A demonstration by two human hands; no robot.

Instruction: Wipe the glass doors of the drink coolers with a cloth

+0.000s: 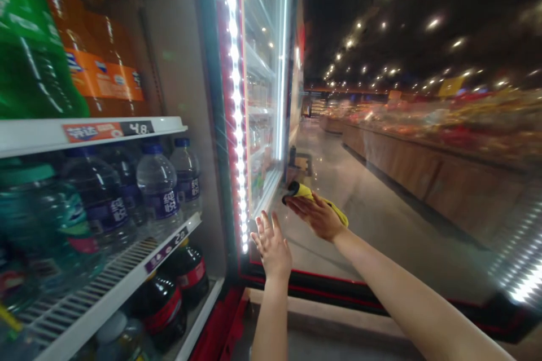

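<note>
My left hand (273, 251) is raised with its fingers spread and nothing in it, close to the lit strip at the edge of the drinks fridge. Higher and to the right, my right hand (319, 217) holds a yellow cloth (339, 211) with a dark part at its left end. The palm is turned toward the glass door (381, 248), which I see the shop floor through. Whether the cloth touches the glass I cannot tell. A dark and red frame (313, 282) runs along the bottom of the door, below both hands.
On the left, fridge shelves (178, 124) hold green and orange soda bottles (114, 79), water bottles (156, 180) and dark cola bottles (163, 304). A bright light strip (236, 79) stands upright beside them. Beyond the glass, a long wooden display counter (406, 163) lines the aisle.
</note>
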